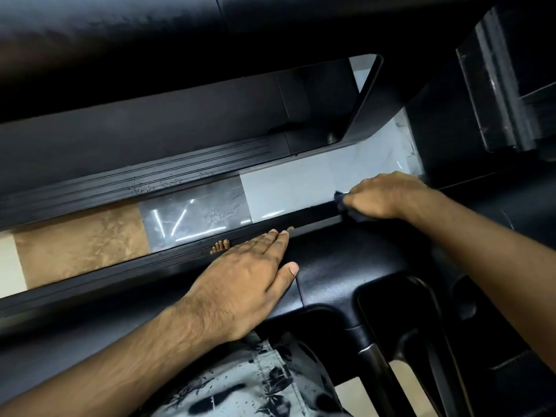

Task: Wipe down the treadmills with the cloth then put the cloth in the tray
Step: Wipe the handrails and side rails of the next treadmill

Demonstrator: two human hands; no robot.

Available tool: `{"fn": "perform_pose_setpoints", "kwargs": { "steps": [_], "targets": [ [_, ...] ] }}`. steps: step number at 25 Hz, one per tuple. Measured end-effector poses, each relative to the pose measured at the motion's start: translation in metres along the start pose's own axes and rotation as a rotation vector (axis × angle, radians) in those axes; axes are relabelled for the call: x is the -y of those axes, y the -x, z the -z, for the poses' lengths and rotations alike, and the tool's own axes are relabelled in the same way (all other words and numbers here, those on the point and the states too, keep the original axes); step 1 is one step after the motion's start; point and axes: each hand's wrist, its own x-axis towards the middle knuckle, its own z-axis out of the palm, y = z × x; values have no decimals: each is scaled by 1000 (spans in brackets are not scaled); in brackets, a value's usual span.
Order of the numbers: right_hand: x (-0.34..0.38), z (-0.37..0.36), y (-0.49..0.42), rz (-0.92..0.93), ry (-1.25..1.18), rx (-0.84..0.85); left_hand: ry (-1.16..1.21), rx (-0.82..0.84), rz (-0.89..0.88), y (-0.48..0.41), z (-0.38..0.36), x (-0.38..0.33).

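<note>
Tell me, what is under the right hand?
A dark cloth lies under the right hand, on the black treadmill rail. The hand covers most of it.

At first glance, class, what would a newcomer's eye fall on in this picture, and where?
Two bare hands stand out against the black treadmill frame: the left hand lies flat on it at centre, while the right hand grips a dark crumpled cloth on the frame's edge, further right. Just beyond them runs a bright strip of glossy floor tiles in tan, grey marble and white.
</note>
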Motion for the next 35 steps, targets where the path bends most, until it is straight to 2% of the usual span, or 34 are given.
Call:
{"fn": "perform_pose_setpoints", "kwargs": {
  "steps": [1, 3, 4, 5, 6, 8, 11, 12, 14, 16, 19, 21, 23, 24, 27, 28, 29, 31, 32, 34, 35],
  "targets": [
    [0, -3, -2, 34, -26, -10, 1, -2, -6, -3, 0, -2],
    [22, -13, 17, 246, -69, -6, 8, -7, -9, -7, 0, -5],
    [21, -17, 17, 270, -88, 15, 9, -9, -8, -10, 1, -7],
    [11, -15, 10, 254, -80, 35, 9, -11, -10, -12, 2, -8],
    [2, -4, 4, 151, -26, 81, 11, -7, -15, -13, 2, -11],
    [-20, 2, -11, 5, -34, 35, 16, 8, -30, -15, 3, -15],
    [-4, -12, 10, 237, -46, -2, 21, 11, -38, -22, 3, -21],
    [-8, -17, 9, 251, -19, -15, 22, 6, -39, -26, 3, -23],
    [-30, -5, -3, 104, 44, 18, 19, 21, -44, -34, 3, -28],
    [-44, -5, -9, -25, -13, -51, 13, 34, -57, -40, 3, -33],
    [-19, -24, 21, 255, -82, -120, 34, 26, -62, -50, 3, -39],
    [-41, -16, 10, 176, -11, -63, 58, 31, -52, -56, 3, -43],
    [-69, -7, -10, -74, -10, -78, 54, 56, -65, -60, 3, -49],
    [-73, -8, -11, -96, -3, -109, 45, 61, -80, -63, 3, -52],
    [-48, -27, 14, 187, -53, -144, 24, 66, -102, -71, 1, -57],
    [-58, -28, 9, 204, -42, -127, 21, 64, -101, -75, 0, -59],
    [-73, -17, 2, 120, -3, -73, 21, 71, -99, -78, -1, -61],
    [-96, -5, -15, -84, 11, -91, 24, 91, -102, -82, -2, -64],
    [-95, -9, -14, -69, 3, -126, 24, 95, -103, -83, -2, -65],
    [-67, -20, 10, 164, -27, -162, 21, 91, -111, -88, -2, -67],
    [-64, -26, 12, 224, -41, -149, 19, 85, -115, -91, -3, -67]
  ]
}}
